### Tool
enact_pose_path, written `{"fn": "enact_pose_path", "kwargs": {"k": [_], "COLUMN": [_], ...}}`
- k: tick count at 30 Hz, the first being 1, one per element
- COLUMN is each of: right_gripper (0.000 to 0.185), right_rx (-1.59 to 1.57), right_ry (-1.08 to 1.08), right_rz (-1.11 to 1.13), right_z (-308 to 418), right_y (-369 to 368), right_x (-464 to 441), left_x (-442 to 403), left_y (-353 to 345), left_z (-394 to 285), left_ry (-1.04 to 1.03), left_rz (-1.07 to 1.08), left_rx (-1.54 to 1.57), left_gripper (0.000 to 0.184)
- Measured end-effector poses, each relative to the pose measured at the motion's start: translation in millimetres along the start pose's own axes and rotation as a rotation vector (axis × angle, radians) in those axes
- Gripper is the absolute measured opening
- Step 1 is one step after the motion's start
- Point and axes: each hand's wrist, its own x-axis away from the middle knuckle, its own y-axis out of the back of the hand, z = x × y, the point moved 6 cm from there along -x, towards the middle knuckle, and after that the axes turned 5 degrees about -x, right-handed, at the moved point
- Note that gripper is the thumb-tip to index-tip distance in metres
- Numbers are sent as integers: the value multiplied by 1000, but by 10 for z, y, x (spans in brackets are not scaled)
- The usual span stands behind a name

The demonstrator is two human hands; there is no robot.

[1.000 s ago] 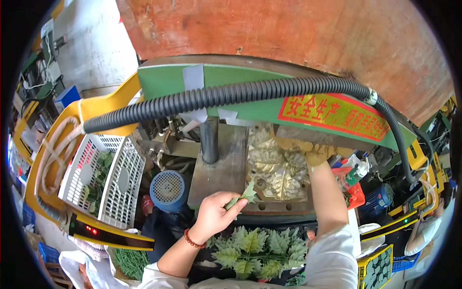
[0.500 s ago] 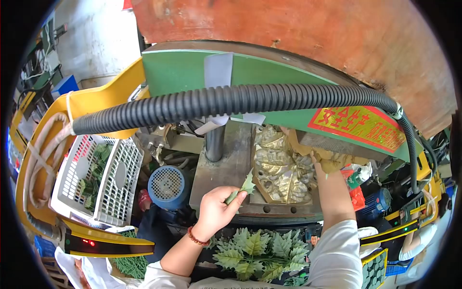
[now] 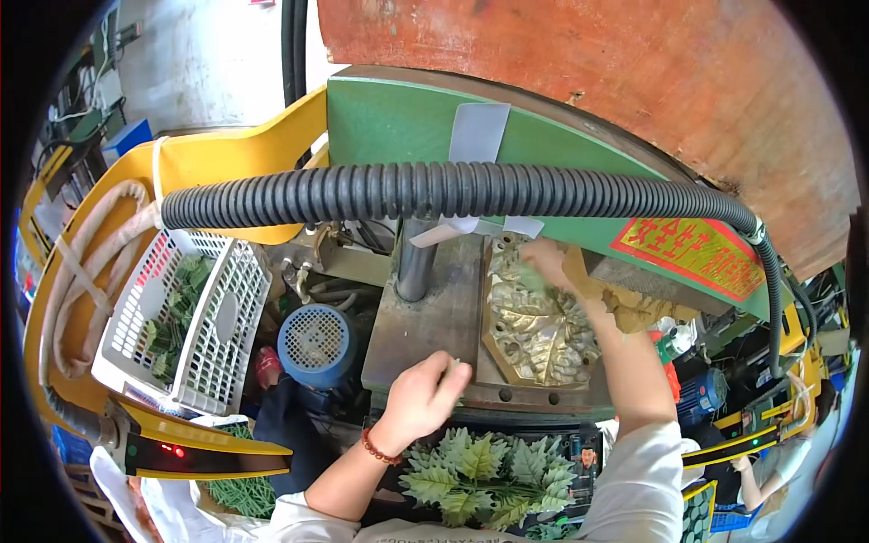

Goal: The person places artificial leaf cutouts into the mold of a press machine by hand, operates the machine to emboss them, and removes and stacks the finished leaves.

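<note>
A brass leaf mould (image 3: pixel 541 330) with raised veins lies on the metal press bed (image 3: pixel 421 330). My right hand (image 3: pixel 546 262) reaches over the mould's far part, its fingers smeared by motion. Just below those fingers is a blurred green patch (image 3: pixel 534 279), too smeared to name. My left hand (image 3: pixel 424 396), with a beaded bracelet on its wrist, is closed in front of the bed's near edge. Whatever its fingers pinch is mostly hidden. Below it lies a pile of green artificial leaves (image 3: pixel 484 475).
A black corrugated hose (image 3: pixel 453 189) crosses above the bed. At left stand a white basket (image 3: pixel 213 330) holding green leaves and a blue motor (image 3: pixel 315 342). Yellow sensor bars (image 3: pixel 213 457) flank both sides. Brownish material (image 3: pixel 643 309) hangs right of the mould.
My right hand has moved up and left over the mould and is now blurred. The green leaf that stuck out of my left hand no longer shows there. The view has shifted slightly.
</note>
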Motion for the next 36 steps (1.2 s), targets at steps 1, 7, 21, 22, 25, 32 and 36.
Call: {"fn": "enact_pose_path", "kwargs": {"k": [1,7,21,22,25,32,36], "right_gripper": [23,20,15,12,12,8,8], "right_rx": [136,560,-271,-489,-625,-1042,-1120], "right_ry": [71,317,95,11,-25,-159,-188], "right_rz": [19,237,264,336,587,201,204], "right_z": [-25,-454,772,978,1077,720,730], "right_y": [-131,-256,-126,-223,-446,-282,-384], "right_x": [-166,-201,493,723,1216,1377,1454], "left_x": [29,157,167,152,163,186,227], "left_y": [4,160,199,181,92,236,246], "left_z": [75,394,337,259,119,201,88], "left_ry": [26,178,161,113,3,55,-1], "left_rz": [28,28,9,71,226,-75,-179], "left_rx": [123,577,673,594,431,806,854], "left_gripper": [20,20,36,37,40,38,36]}}
